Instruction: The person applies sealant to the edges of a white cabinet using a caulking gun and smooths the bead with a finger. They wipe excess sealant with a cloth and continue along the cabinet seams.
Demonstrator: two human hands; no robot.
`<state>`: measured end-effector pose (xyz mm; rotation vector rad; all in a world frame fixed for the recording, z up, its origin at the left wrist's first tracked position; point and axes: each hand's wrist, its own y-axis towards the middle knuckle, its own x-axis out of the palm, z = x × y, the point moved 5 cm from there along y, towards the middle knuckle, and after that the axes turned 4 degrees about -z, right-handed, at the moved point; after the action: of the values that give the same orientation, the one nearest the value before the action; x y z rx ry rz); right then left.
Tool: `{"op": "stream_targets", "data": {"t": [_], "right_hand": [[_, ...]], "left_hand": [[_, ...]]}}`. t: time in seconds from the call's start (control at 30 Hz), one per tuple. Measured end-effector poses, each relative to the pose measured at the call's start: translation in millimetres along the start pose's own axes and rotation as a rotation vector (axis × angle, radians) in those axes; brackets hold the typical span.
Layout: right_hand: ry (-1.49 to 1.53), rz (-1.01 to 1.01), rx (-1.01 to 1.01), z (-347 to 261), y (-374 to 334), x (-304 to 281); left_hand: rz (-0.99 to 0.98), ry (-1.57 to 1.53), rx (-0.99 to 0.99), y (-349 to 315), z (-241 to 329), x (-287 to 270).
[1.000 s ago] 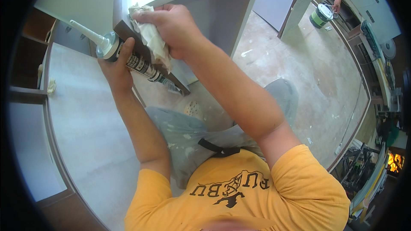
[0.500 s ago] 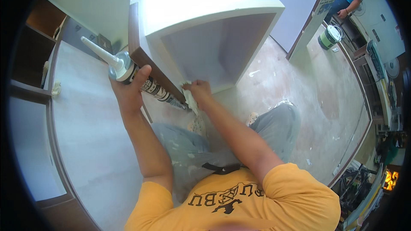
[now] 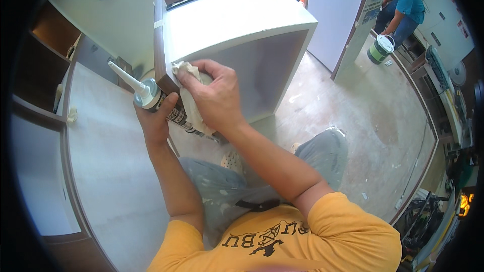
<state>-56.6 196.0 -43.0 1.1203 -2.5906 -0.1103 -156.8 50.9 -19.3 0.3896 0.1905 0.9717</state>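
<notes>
While the left hand (image 3: pixel 155 121) stays out of the wiping, it is closed around a sealant cartridge (image 3: pixel 166 108), whose pale nozzle (image 3: pixel 123 77) points up and to the left, away from the work. We press a crumpled off-white rag (image 3: pixel 190 98) against the front left corner of the white cabinet box (image 3: pixel 237 25) with the right hand (image 3: pixel 214 95), fingers curled shut on the cloth. The rag sits on the dark edge band (image 3: pixel 159 53) at the corner, just beside the cartridge. We judge the work to be at the clean-up stage at this corner: the nozzle is off the joint and the cloth is on it. Whether a bead of sealant already lies along the edge we cannot tell, since the hand and rag cover it. The upper run of the edge band appears untouched by the cloth. Well apart, near a green-and-white bucket (image 3: pixel 379 49), another person (image 3: pixel 401 5) crouches.
</notes>
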Motion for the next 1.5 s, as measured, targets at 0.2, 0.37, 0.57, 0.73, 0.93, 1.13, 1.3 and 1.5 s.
{"op": "stream_targets", "data": {"t": [0.2, 0.37, 0.57, 0.73, 0.93, 1.13, 1.3, 1.5], "right_hand": [[-0.450, -0.211, 0.347, 103, -40, -49], [-0.398, -0.096, 0.408, 44, -47, -128], [-0.598, -0.153, -0.595, -174, 50, -141], [-0.758, -0.442, -0.278, -187, 139, -71], [-0.713, -0.513, -0.818, -205, 37, -28], [-0.518, -0.736, -1.602, -271, -161, -14], [-0.310, -0.741, -1.543, -293, -206, 2], [-0.411, -0.408, -1.790, -293, -255, 39]], "left_hand": [[0.009, 0.040, 0.007, 2, -3, -3], [0.094, -0.060, -0.039, 2, -12, -26], [0.227, -0.217, -0.050, 18, -13, -63], [0.302, -0.301, -0.036, 19, -17, -86], [0.399, -0.267, -0.035, 13, -30, -117], [0.522, 0.035, -0.072, 8, -63, -136], [0.590, 0.182, -0.121, 1, -83, -141], [0.657, 0.171, -0.225, -8, -99, -150]]}}
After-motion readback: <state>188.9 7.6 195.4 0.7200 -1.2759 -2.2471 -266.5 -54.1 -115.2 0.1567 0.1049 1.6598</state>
